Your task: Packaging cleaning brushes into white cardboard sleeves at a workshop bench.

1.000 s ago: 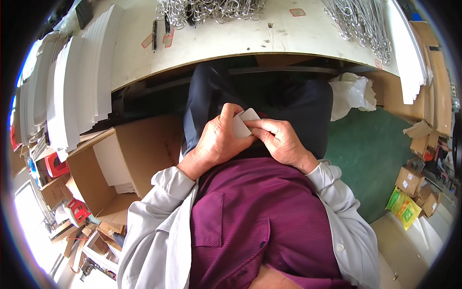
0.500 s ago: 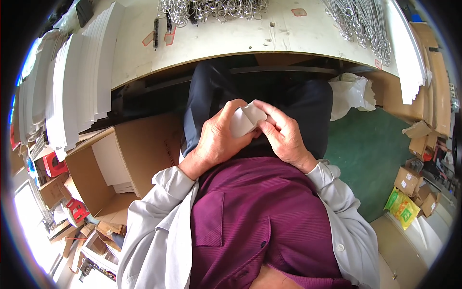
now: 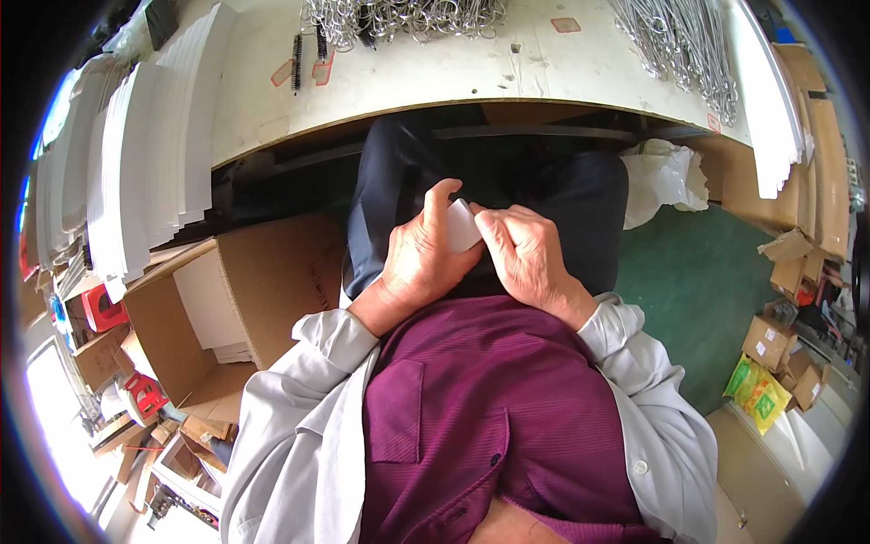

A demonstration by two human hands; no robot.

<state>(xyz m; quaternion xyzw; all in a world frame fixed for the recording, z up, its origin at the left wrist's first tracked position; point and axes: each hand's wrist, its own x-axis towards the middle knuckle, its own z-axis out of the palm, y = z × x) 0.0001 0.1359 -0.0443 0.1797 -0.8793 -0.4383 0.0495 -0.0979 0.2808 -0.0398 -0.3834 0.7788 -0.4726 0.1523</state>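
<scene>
Box (image 3: 462, 227), small, white, flat-faced.

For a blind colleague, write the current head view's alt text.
A bare left hand holds a small white box above dark trousers, right hand at its edge. Beyond, a pale worktable bears looped metal pieces; an open cardboard box sits left.

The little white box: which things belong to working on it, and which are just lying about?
Belongs:
little white box, in the left hand, right hand at its edge
perhaps the white stacks at left

Lying about, it seems:
crumpled white bag
yellow-green bag
looped metal rods, untouched
</scene>
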